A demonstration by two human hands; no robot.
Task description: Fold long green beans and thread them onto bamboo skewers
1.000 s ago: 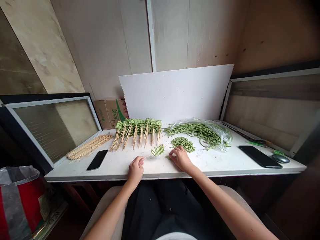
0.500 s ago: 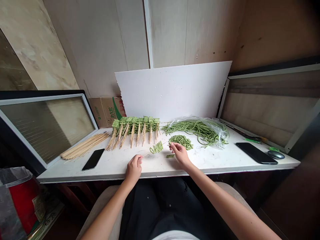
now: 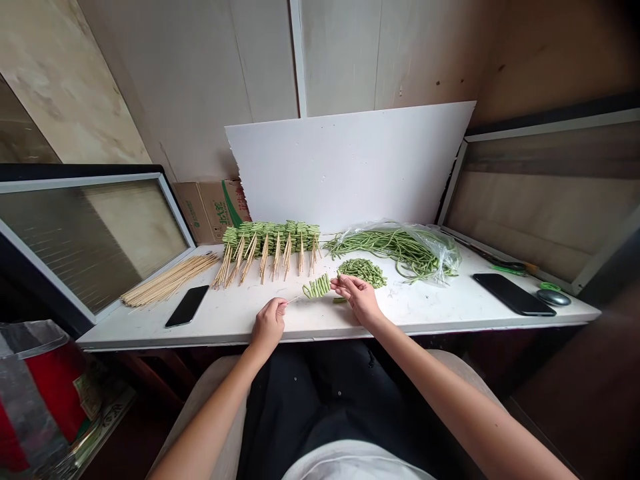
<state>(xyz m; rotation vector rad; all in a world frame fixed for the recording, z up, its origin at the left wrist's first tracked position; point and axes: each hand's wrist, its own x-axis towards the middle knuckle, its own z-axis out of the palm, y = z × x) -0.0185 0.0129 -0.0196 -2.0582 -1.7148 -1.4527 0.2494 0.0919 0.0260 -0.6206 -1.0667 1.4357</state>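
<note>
My left hand (image 3: pixel 269 324) is closed on the bare end of a thin skewer (image 3: pixel 295 299). Several cut green bean pieces (image 3: pixel 317 287) are threaded crosswise along its far part. My right hand (image 3: pixel 357 299) pinches a short bean piece, mostly covered by the fingers, close beside the skewer's tip. Just behind that hand lies a heap of cut bean pieces (image 3: pixel 364 271). A loose bean piece (image 3: pixel 339 300) rests on the table under the right fingers.
Filled bean skewers (image 3: pixel 270 241) are stacked at the back left. Bare skewers (image 3: pixel 170 279) and a phone (image 3: pixel 187 306) lie left. Long beans in a clear bag (image 3: pixel 400 250) sit at back right. Another phone (image 3: pixel 513 294) and a mouse (image 3: pixel 553 297) lie right.
My right hand has moved left from the heap's edge to the tip of the skewer. The threaded beans sit slightly farther right, nearer that hand. The camera view has tilted a little.
</note>
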